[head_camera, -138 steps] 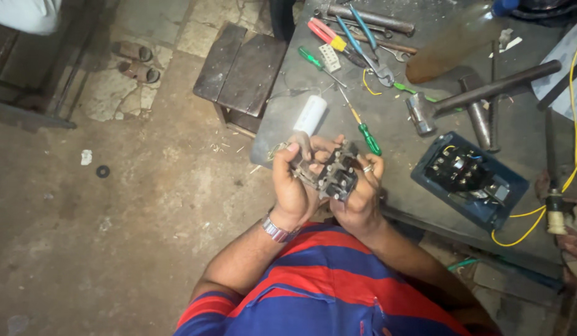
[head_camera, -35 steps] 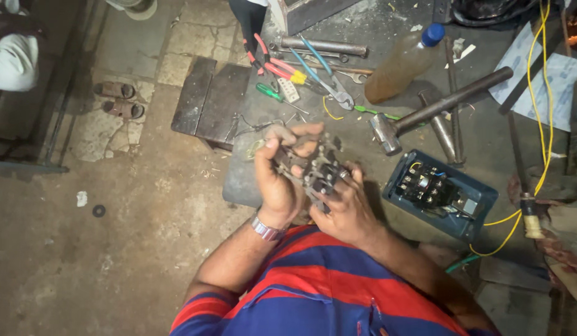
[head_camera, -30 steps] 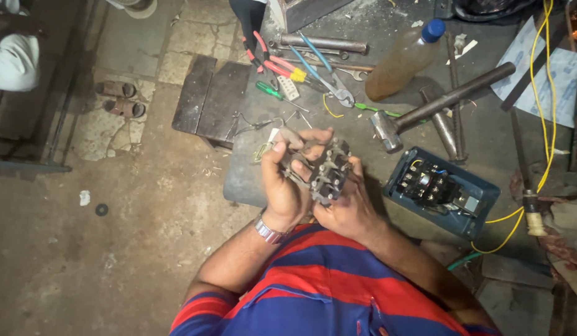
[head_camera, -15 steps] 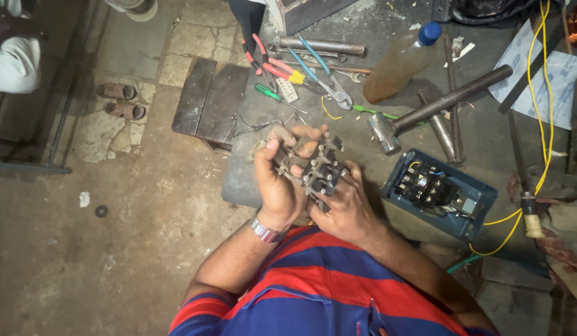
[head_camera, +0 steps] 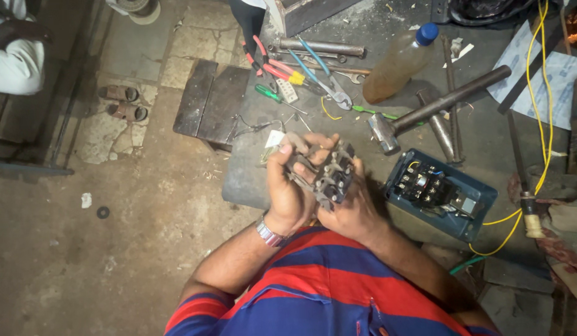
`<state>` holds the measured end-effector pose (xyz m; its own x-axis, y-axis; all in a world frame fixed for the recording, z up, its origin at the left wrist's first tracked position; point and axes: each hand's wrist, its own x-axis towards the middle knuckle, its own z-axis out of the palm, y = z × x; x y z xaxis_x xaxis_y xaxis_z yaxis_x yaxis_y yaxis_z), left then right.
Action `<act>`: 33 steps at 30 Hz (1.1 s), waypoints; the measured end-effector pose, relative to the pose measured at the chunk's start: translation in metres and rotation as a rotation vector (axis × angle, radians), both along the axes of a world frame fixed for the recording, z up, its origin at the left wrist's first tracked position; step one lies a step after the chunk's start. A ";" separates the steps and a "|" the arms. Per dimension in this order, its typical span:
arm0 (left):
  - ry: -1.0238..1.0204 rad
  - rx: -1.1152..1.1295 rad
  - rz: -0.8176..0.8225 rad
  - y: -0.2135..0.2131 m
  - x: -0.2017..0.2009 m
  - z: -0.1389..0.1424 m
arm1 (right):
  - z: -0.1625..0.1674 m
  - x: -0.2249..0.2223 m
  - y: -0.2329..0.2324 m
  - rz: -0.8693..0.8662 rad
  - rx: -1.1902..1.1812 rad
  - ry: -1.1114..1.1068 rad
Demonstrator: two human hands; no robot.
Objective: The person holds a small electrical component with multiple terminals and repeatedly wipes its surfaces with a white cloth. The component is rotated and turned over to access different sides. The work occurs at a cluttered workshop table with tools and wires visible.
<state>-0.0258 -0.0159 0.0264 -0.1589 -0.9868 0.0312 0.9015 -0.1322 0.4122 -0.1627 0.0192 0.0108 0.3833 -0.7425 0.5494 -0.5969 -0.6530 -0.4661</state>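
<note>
Both hands meet over the near edge of the table [head_camera: 251, 180]: my left hand [head_camera: 288, 190] is wrapped around a dark grey electrical switch block [head_camera: 329, 177], fingers curled over its top, and my right hand [head_camera: 350, 208] cups it from below, so the block sits clamped between the two palms. Past them I see a dark, grimy metal table strewn with tools: a hammer [head_camera: 425, 112], red-handled pliers [head_camera: 273, 62], a green screwdriver [head_camera: 269, 96], a brownish plastic bottle [head_camera: 400, 62] with a blue cap, and an open blue box [head_camera: 441, 193] with wiring inside, a yellow wire [head_camera: 540, 124] looping off to the right. A wooden stool [head_camera: 210, 102] stands beside the table on a stained concrete floor [head_camera: 83, 249], with a pair of sandals [head_camera: 120, 102] further left. My fingers hide most of the block's front, and I cannot make out the small pale piece [head_camera: 274, 140] behind my left thumb
</note>
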 end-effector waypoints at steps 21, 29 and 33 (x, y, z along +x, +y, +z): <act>-0.038 -0.077 0.064 -0.001 0.003 0.002 | 0.004 0.001 0.005 0.013 0.069 0.002; -0.027 -0.041 0.053 0.001 0.005 0.003 | 0.004 0.000 0.005 0.032 0.073 -0.003; -0.040 -0.073 0.085 0.000 0.004 0.004 | 0.003 0.001 0.006 0.026 0.045 0.036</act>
